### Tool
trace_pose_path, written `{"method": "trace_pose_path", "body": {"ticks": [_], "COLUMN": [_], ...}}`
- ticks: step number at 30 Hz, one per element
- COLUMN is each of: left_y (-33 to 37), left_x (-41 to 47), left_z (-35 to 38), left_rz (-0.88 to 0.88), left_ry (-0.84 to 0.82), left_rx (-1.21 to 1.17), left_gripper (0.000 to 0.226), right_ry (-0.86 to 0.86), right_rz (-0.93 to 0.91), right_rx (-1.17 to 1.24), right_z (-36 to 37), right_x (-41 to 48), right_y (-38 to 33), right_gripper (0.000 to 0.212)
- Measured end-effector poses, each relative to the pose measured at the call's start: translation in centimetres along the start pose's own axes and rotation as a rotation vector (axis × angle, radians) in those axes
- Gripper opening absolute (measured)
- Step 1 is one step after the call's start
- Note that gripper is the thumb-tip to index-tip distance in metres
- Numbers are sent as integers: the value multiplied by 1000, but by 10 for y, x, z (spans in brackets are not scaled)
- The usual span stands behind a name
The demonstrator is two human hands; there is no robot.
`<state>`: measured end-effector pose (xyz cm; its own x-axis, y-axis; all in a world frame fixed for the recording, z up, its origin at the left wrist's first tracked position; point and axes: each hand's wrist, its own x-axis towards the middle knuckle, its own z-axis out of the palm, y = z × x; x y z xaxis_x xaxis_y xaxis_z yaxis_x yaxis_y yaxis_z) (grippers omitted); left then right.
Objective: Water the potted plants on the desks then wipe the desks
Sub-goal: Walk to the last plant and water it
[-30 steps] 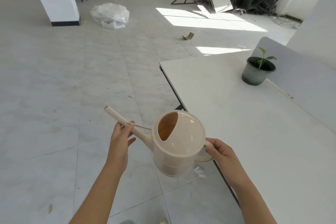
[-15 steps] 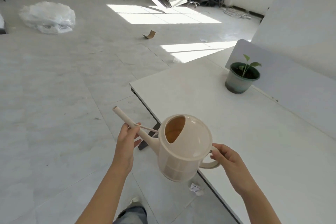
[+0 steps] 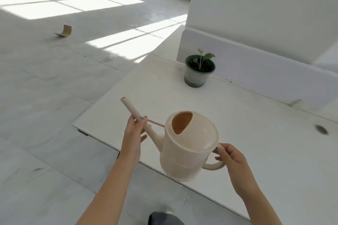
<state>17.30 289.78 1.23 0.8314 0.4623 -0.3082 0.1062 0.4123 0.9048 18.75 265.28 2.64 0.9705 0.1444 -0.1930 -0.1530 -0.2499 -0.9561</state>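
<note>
Potted seedling in a round green-rimmed ceramic pot (image 3: 199,71) stands on the white desk (image 3: 256,142), beyond the beige plastic watering can (image 3: 188,146). Right hand (image 3: 231,159) grasps the can's handle; left hand (image 3: 134,133) pinches the spout to steady aim, can held level, probably to prevent spillage

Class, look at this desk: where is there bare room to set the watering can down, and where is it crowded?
The desk is bare between the potted plant and the near edge, and rightward to the cable hole. Only the far corner, where the plant stands by the divider panel, is crowded.
</note>
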Motion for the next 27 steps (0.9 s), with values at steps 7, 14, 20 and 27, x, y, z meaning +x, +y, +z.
{"method": "trace_pose_path", "body": {"ticks": [7, 14, 20, 27], "left_y": [0, 5, 5, 12], "left_x": [57, 105, 143, 184], "left_z": [72, 141, 182, 213], "left_rz": [-94, -131, -159, -219], "left_ry": [-149, -162, -251, -413], "left_rx": [-42, -111, -16, 83], "left_gripper": [27, 62, 41, 17], "right_ry": [217, 423, 543, 677], "right_rz": [6, -2, -20, -37], "right_rx": [34, 44, -42, -165], "right_z": [-31, -51, -56, -46], "right_x": [38, 84, 108, 121], "right_y": [-7, -18, -37, -68], "right_gripper": [19, 20, 19, 26]}}
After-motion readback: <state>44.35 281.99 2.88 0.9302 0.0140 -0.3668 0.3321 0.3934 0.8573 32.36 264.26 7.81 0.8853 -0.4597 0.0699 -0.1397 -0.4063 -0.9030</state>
